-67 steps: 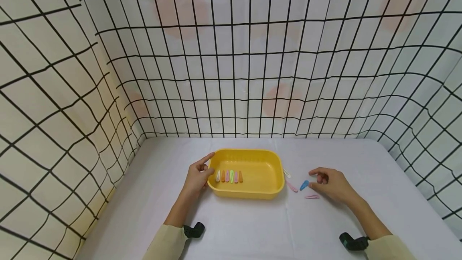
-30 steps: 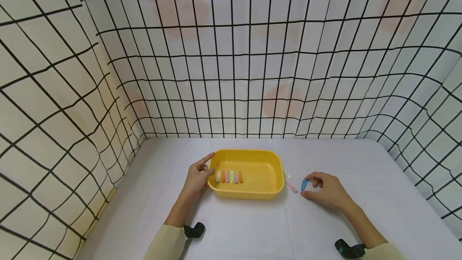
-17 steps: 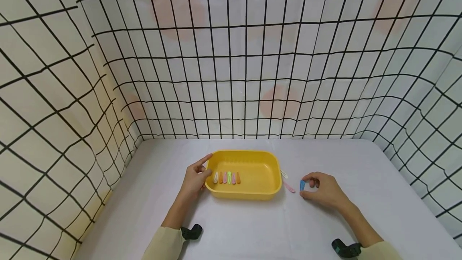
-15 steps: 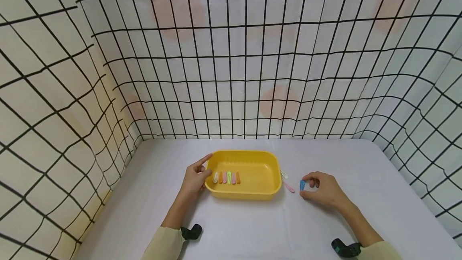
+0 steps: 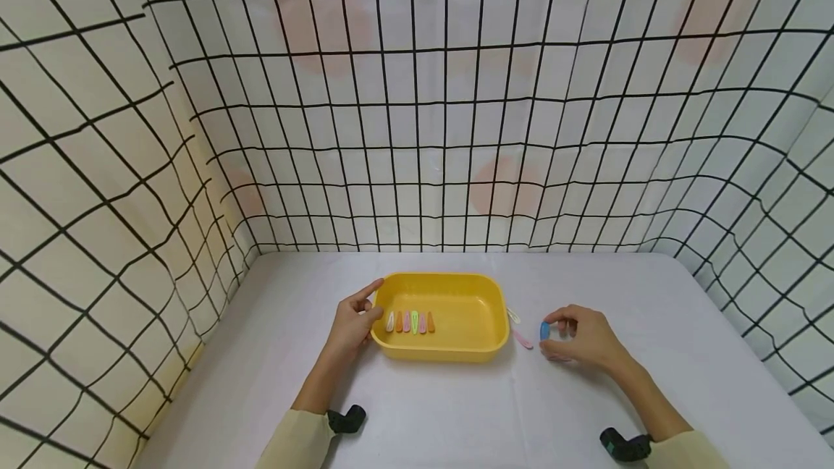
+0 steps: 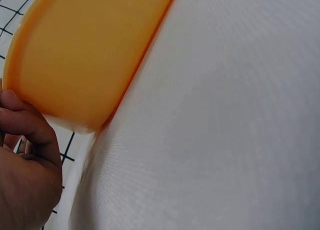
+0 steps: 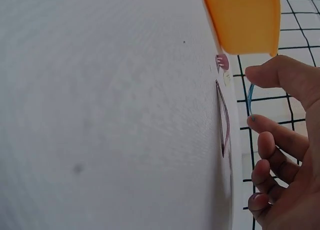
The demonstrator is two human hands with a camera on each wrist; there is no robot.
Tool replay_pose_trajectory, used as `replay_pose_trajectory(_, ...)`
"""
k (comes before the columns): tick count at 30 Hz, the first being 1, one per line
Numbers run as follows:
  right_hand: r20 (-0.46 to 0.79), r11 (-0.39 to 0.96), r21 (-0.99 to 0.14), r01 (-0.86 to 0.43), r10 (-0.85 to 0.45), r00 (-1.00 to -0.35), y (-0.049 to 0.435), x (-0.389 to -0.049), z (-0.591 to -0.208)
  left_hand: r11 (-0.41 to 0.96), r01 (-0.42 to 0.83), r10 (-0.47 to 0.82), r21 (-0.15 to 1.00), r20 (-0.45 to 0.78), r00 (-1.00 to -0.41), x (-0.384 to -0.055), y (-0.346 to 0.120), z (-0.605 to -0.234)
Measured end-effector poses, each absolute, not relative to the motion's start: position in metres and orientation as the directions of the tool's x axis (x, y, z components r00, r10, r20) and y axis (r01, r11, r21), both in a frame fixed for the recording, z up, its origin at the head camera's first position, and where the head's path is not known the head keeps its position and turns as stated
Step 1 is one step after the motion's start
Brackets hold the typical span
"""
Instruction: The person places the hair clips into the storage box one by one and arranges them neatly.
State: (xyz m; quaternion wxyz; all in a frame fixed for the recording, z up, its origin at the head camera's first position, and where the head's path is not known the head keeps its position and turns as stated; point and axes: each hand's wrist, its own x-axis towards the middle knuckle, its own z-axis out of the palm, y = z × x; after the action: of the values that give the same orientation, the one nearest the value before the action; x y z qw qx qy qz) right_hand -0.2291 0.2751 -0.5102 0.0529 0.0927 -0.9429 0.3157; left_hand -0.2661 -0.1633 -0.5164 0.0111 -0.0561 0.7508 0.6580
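My right hand [image 5: 586, 337] pinches a blue snap hair clip [image 5: 544, 331] by its ends between thumb and index finger. In the right wrist view that blue clip [image 7: 250, 98] is held off the white cloth, bowed between the two fingertips. A pink hair clip [image 7: 223, 119] lies on the cloth close under this hand, mostly hidden in the head view. My left hand [image 5: 352, 322] grips the left rim of a yellow tray [image 5: 443, 355], thumb over the edge. Inside the tray several clips, among them a green one [image 5: 414, 322], lie side by side in a row.
Between tray and right hand, another pink clip [image 5: 523, 339] and a pale clip [image 5: 514, 315] lie beside the tray's right wall. A white cloth [image 5: 449, 411] covers the table. Black-gridded netting [image 5: 423, 143] surrounds it at the back and sides.
My right hand has picked up the blue clip from the cloth, turned it upright and now pinches it by its ends. The left hand stays on the tray; the head view shifted slightly.
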Motion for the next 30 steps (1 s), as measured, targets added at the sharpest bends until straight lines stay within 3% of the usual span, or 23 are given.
replay_pose_trajectory(12,0.167,0.813,-0.543,-0.212,-0.143,-0.976,0.273,-0.235,-0.503,0.122,-0.100,-0.059,0.987,-0.093,-0.994,-0.266,-0.162,-0.517)
replay_pose_trajectory(30,0.222,0.753,-0.594,-0.282,-0.184,-0.958,0.249,-0.246,-0.477,0.125,-0.102,-0.065,0.987,-0.094,-0.993,-0.266,-0.162,-0.518)
